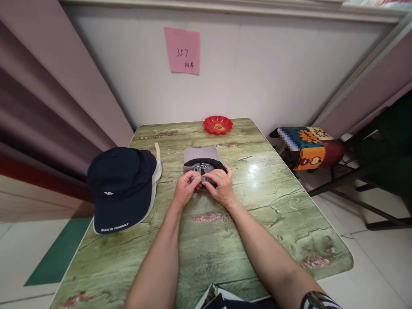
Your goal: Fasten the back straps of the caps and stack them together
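Note:
A grey-purple baseball cap (201,154) lies in the middle of the table with its brim pointing away from me. Its dark inside and some pale lettering show. My left hand (186,187) pinches the back strap of the cap from the left side. From the right, my right hand (221,185) grips the same strap, thumb and forefinger meeting the left fingertips. The fingers hide most of the strap and its fastening. To the left of my hands rests a navy cap (120,180), with white print on its brim and a pale strap sticking out behind.
A red scalloped dish (218,125) stands at the far edge of the green wood-patterned table (257,223). Behind it is a white wall bearing a pink note (182,50). Right of the table are a colourful stool (312,146) and a dark chair (383,154).

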The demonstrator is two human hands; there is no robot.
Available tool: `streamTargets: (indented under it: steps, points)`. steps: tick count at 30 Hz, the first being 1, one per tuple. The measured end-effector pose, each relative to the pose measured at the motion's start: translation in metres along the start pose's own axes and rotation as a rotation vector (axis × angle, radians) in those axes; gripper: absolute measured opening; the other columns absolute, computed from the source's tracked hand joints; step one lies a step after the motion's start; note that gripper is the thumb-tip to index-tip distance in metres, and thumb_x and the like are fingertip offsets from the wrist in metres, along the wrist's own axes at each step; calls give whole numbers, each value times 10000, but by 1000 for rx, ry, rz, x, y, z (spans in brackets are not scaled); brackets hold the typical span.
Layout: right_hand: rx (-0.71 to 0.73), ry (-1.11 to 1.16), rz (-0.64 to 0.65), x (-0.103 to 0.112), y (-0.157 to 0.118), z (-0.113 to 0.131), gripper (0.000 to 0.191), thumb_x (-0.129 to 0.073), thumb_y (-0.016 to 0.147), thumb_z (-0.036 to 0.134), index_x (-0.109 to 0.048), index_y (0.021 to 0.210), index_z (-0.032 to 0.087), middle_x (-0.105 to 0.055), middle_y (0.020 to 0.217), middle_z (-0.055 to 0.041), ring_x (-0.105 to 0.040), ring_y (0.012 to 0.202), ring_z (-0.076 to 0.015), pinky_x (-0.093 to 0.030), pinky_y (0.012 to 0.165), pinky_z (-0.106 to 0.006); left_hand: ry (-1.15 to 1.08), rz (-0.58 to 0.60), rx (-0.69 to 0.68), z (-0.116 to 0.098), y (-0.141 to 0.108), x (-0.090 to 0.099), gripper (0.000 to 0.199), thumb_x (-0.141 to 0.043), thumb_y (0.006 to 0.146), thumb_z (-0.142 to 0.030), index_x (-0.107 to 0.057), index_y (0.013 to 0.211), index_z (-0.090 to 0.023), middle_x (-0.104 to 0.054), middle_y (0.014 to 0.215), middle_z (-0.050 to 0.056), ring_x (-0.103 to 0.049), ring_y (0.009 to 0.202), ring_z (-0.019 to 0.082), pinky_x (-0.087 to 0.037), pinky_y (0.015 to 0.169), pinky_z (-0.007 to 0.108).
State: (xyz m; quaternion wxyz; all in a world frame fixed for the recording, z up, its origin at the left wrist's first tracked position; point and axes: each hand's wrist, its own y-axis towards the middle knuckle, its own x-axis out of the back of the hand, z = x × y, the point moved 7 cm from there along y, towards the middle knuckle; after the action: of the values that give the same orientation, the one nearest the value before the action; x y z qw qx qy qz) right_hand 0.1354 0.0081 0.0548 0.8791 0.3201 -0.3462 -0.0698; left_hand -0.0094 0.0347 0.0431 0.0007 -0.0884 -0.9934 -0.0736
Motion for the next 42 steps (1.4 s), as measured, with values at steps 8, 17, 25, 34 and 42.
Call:
streamTargets:
  steps: [8, 17, 25, 34, 42]
  points:
    - [-14, -47, 34, -2, 0, -2, 225, -635, 889, 434, -704, 1030, 272, -727, 1004, -31, -622, 1023, -214, -118, 1169, -482, -22, -14, 24, 4, 0, 3, 252, -705, 789, -360, -553, 736, -167, -592, 814, -4, -538, 564, 78, -458, 520, 212]
    - [-189, 30, 30, -1, 1, -21, 229, -565, 917, 396, -632, 768, 235, -696, 822, 1, -616, 911, -195, -158, 1138, -467, 206, 25, -21, -2, 2, 33, 176, -639, 829, -302, -681, 955, -186, -626, 800, 4, -554, 656, 126, -451, 619, 251]
    - [-194, 106, 14, 0, 1, -26, 288, -409, 972, 365, -562, 770, 228, -637, 760, 11, -594, 815, -171, -236, 1104, -422, 413, 178, -203, -14, 2, 17, 184, -596, 875, -327, -676, 806, -177, -657, 871, 52, -598, 847, 185, -460, 835, 322]
    - [-203, 95, 53, -3, 1, -22, 226, -590, 903, 393, -637, 739, 244, -710, 795, 19, -628, 874, -186, -164, 1132, -451, 371, 189, -83, -7, 1, 14, 209, -589, 880, -359, -688, 880, -175, -657, 823, 22, -589, 762, 158, -459, 744, 278]
    - [-216, 38, 32, -3, 0, -25, 264, -559, 924, 394, -612, 720, 234, -675, 744, 14, -616, 842, -184, -205, 1112, -441, 434, 140, -95, 2, 4, 13, 192, -668, 820, -366, -709, 823, -179, -680, 811, 28, -607, 767, 173, -451, 742, 291]
